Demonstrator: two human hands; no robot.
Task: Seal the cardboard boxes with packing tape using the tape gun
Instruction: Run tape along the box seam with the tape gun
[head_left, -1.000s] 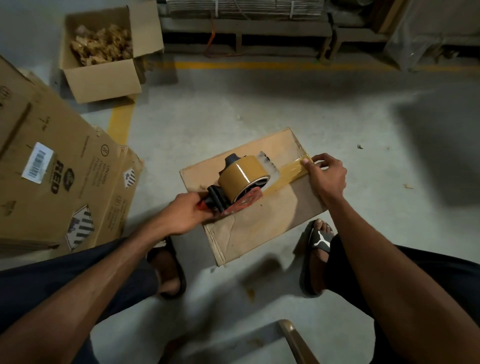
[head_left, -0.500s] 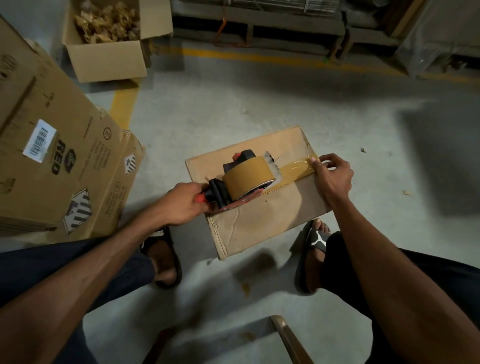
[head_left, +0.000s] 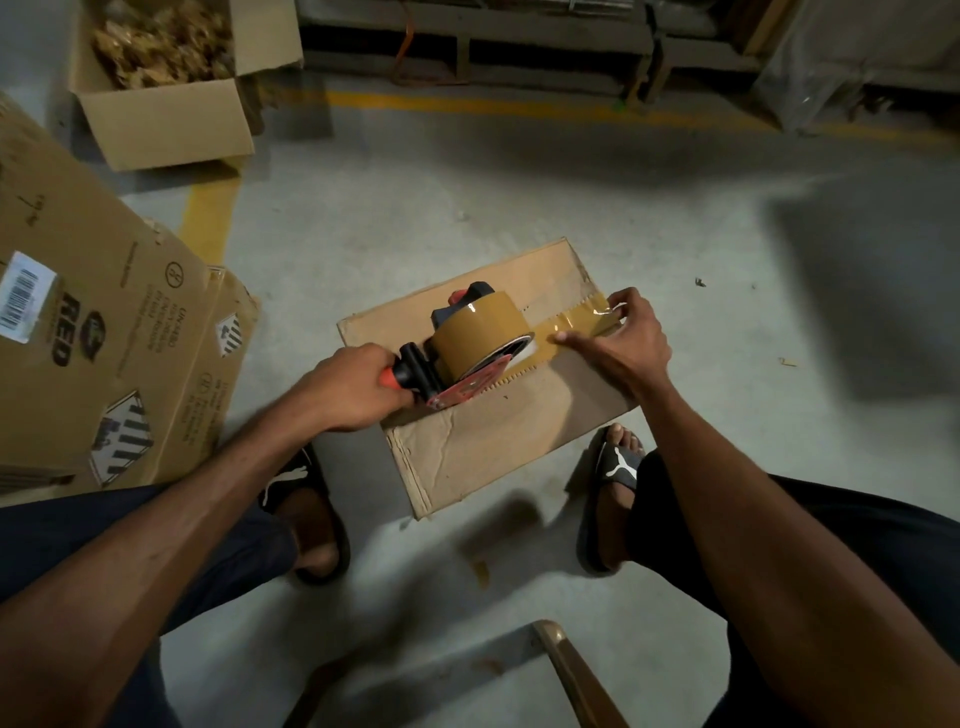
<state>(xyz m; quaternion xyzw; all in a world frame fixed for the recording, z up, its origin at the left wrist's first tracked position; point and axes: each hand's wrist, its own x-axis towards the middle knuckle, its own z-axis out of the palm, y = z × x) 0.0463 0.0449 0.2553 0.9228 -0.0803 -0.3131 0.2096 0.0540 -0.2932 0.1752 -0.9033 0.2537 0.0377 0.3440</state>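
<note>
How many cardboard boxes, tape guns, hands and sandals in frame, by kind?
Cardboard boxes: 3, the one being taped, an open box, a printed box
Tape gun: 1
Hands: 2, left hand, right hand
Sandals: 2, left sandal, right sandal
Total: 8
</note>
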